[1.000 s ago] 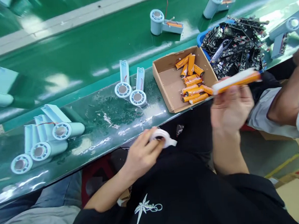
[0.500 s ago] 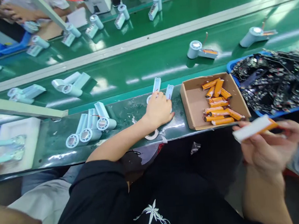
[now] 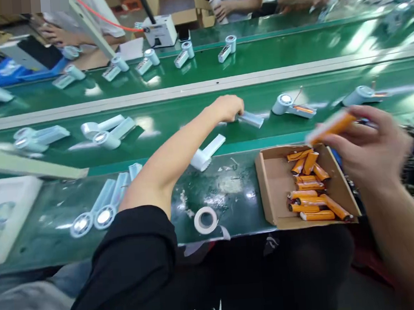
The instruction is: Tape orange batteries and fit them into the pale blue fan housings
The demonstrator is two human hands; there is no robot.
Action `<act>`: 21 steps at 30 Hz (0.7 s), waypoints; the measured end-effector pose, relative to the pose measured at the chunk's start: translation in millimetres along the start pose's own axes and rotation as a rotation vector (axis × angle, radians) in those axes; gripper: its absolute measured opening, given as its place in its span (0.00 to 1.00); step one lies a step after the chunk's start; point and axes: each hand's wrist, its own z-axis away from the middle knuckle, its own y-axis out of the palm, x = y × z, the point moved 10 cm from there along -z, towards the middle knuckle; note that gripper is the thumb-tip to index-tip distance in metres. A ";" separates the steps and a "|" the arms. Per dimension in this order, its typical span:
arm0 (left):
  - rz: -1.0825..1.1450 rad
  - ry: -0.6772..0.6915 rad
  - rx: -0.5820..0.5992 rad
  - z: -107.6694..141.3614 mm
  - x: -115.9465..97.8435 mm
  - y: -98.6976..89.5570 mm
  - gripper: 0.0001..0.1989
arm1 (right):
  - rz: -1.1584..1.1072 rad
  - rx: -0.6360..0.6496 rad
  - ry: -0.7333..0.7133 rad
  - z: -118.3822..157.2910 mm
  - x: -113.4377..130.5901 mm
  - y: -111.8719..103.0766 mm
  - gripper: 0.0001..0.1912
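Head view: a right hand holds an orange battery above a carton; farther off, a left hand meets a light-blue housing on a green belt.
Nearest, a white tape roll lies flat on the bench, left of the carton, which contains loose batteries. The right fingers are clamped on the white-faced orange battery. Beyond, a second housing lies at the bench's far edge. The left fingers curl over the first housing's end; whether they grip, I cannot tell.

V. bright; belt glare; R hand blurry.
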 end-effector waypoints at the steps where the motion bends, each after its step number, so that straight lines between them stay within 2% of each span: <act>1: 0.036 0.022 0.040 -14.0 4.5 9.9 0.21 | 0.003 0.109 -0.029 -17.9 -4.9 24.1 0.30; 4: 0.172 0.087 0.103 -29.1 9.7 26.0 0.15 | 0.084 0.396 -0.036 -57.7 -37.1 98.0 0.27; 7: 0.279 0.056 0.085 -27.0 16.7 23.7 0.13 | 0.257 0.543 -0.068 -75.1 -66.7 145.4 0.22; 12: 0.277 -0.041 0.007 -33.6 17.7 17.3 0.16 | 0.494 0.701 -0.140 -75.2 -84.4 177.0 0.17; 18: 0.341 -0.123 -0.124 -51.3 19.1 25.0 0.12 | 0.958 0.862 -0.207 -60.1 -103.8 200.3 0.19; 21: 0.361 -0.189 -0.161 -55.3 22.4 28.9 0.10 | 1.037 0.930 -0.185 -58.5 -116.1 218.0 0.19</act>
